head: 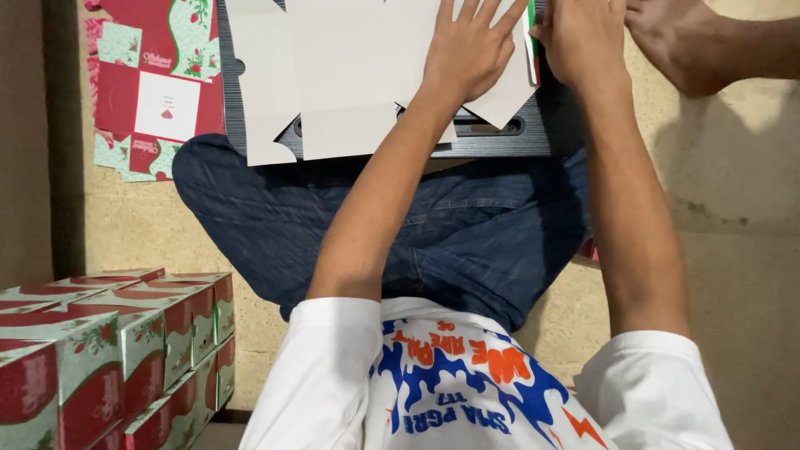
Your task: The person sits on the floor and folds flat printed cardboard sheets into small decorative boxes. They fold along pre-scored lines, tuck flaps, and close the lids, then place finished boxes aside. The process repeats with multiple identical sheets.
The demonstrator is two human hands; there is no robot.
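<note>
Head view: a bare foot (683, 42) lies on the floor (733, 167) just right of the hands. A flat red-and-green printed carton (154, 83) lies on the floor at upper left; folded red-and-green boxes (108, 350) are stacked at lower left. A grey card blank (350, 67) lies unfolded on a dark board (500, 142) over the lap, reaching its near edge. The left hand (471, 50) presses flat on the blank, fingers spread. The right hand (583, 42), fingers together, pinches the blank's right edge.
</note>
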